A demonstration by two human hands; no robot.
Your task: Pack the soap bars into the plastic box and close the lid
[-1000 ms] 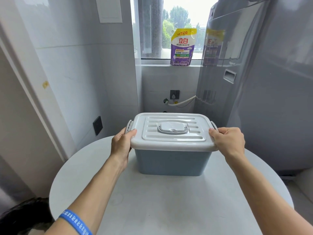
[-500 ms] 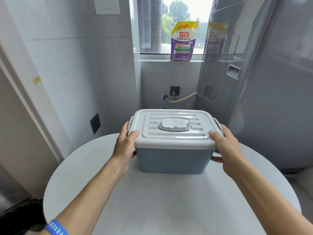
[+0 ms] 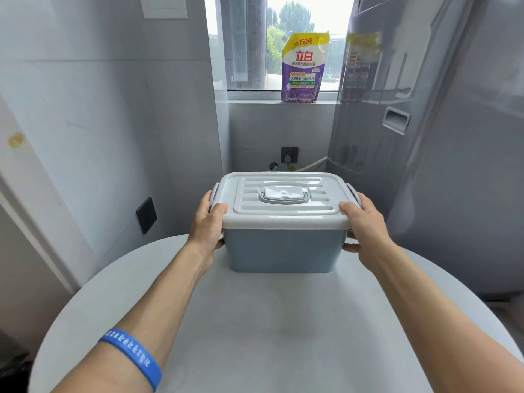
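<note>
Both hands clasp the plastic box (image 3: 286, 251) at its two ends: the left hand (image 3: 207, 222) has its thumb hooked over the front left corner of the lid (image 3: 283, 197) with its fingers wrapped round the side beneath, and the right hand (image 3: 365, 225) mirrors it at the other corner. The box sits toward the far side of a round white table (image 3: 269, 336), and the lid looks flat and seated all round. No soap bars can be seen; if they are packed, the opaque walls hide them.

What worries me is the side clips. The grey latches (image 3: 351, 194) at each end look swung outward, though I can't be certain they aren't caught. If the box is lifted by the lid rim with the clips loose, the lid could pop free and the tub drop. The smooth table could also let the box skid toward the far edge under a push.

The tub is matte blue-grey plastic, tapering slightly to its base, with rounded corners. The lid is paler grey, ribbed with shallow grooves around a folded-down carry handle (image 3: 284, 196). Beyond it a glossy purple-and-yellow detergent pouch (image 3: 304, 69) stands on the window sill, beside a tall grey appliance (image 3: 453, 165) with a sheeny finish.
</note>
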